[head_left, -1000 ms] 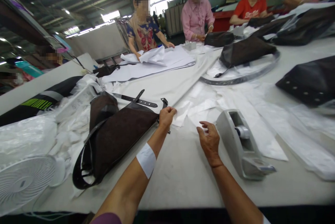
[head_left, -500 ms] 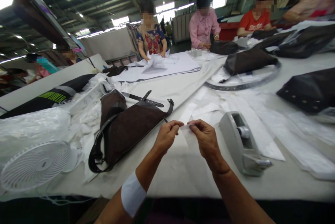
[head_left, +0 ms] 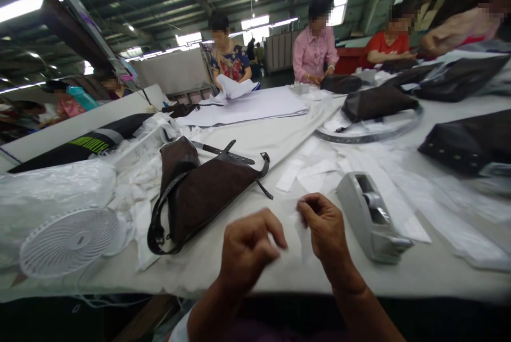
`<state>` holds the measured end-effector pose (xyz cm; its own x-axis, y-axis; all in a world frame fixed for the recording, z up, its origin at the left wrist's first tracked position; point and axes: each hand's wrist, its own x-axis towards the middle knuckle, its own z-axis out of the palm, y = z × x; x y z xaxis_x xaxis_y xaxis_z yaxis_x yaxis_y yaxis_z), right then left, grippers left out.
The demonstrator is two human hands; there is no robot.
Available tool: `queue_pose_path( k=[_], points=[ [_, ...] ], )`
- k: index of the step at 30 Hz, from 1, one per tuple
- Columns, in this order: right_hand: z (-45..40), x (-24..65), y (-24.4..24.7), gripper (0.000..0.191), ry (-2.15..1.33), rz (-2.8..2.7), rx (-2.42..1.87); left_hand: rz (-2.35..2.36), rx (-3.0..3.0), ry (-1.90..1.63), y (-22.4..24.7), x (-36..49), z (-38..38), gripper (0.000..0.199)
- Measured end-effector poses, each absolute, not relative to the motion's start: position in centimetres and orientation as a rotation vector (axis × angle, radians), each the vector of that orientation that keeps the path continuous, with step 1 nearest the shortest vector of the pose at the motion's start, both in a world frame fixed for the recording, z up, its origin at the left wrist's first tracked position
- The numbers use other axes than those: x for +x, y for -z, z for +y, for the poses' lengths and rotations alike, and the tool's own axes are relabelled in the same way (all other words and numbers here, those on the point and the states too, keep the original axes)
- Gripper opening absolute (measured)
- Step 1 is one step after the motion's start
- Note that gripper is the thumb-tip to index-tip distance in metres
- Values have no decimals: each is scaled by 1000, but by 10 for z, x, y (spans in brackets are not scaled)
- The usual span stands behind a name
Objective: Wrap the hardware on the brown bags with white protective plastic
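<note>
My right hand [head_left: 322, 225] pinches a thin, whitish, half-see-through sheet [head_left: 305, 243] between thumb and fingertips; the sheet hangs below the fingers over the table. Nearer to me, my left hand [head_left: 251, 249] is held in the air, slightly blurred. Its fingers are curled, with a gap between thumb and forefinger, and nothing shows in them. Beyond and left of it lies a dark brown bag [head_left: 209, 193] with black straps and a buckle. A grey tape dispenser [head_left: 369, 219] stands just right of my right hand.
White paper strips [head_left: 319, 169] lie beyond my hands. A white fan [head_left: 72, 241] and clear plastic wrap [head_left: 51, 187] are on the left. More dark bags [head_left: 471, 142] rest on the right of the table [head_left: 275, 281]. Co-workers [head_left: 315, 49] work along the far side.
My left hand has let go of the thin sheet and come back toward me, down and left. My right hand still pinches the sheet and has shifted slightly. The view has turned a little.
</note>
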<state>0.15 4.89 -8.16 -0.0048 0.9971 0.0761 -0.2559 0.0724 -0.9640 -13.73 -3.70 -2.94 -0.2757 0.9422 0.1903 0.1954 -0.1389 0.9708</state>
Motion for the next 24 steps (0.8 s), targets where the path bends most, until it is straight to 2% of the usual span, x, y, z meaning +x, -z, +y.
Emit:
queue_pose_path(
  k=[2, 5, 9, 13, 19, 24],
  points=[
    [41, 1, 80, 17, -1240, -1088, -950, 1481, 1306, -1549, 33, -137, -15, 17],
    [31, 1, 79, 16, -1200, -1131, -941, 1404, 1208, -1419, 47, -131, 7, 38],
    [22, 1, 78, 16, -1175, -1184, -941, 1197, 1047, -1331, 64, -119, 7, 21],
    [15, 0, 81, 16, -1151, -1209, -946, 1275, 984, -1454, 69, -117, -1, 21],
    [10, 5, 77, 36, -911, -1520, -753, 1459, 1224, -1419, 64, -130, -8, 18],
    [13, 15, 61, 19, -605, -1872, -664, 1504, 1320, -1322, 56, -135, -16, 20]
  ],
)
